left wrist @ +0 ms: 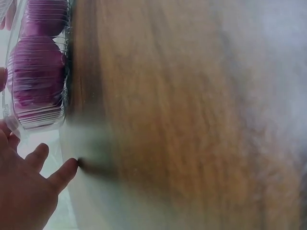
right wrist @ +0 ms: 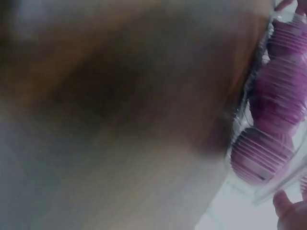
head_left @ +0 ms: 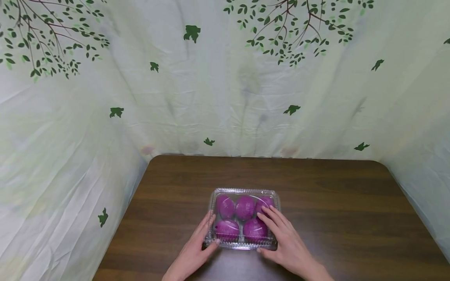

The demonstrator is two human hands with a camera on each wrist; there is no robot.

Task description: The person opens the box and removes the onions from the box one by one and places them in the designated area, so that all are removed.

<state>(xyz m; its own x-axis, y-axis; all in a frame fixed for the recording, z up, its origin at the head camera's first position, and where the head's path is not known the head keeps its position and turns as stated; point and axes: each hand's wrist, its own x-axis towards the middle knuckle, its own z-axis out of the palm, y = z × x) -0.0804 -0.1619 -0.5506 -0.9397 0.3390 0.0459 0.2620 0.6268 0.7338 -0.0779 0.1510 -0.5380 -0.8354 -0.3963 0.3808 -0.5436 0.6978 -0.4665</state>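
A clear plastic clamshell box sits on the brown table, its lid down. Several shiny purple round things show through the plastic; their exact kind is unclear. My left hand lies along the box's left side, fingers fairly straight, thumb by the near left corner. In the left wrist view, two of its fingers extend away from the box. From the right, my right hand rests its extended fingers over the lid, with the thumb at the near edge. These fingers partly cover the purple things on that side.
The brown wooden table extends to both sides of the box and behind it. A pale cloth printed with leaves and branches hangs around the table's back and sides.
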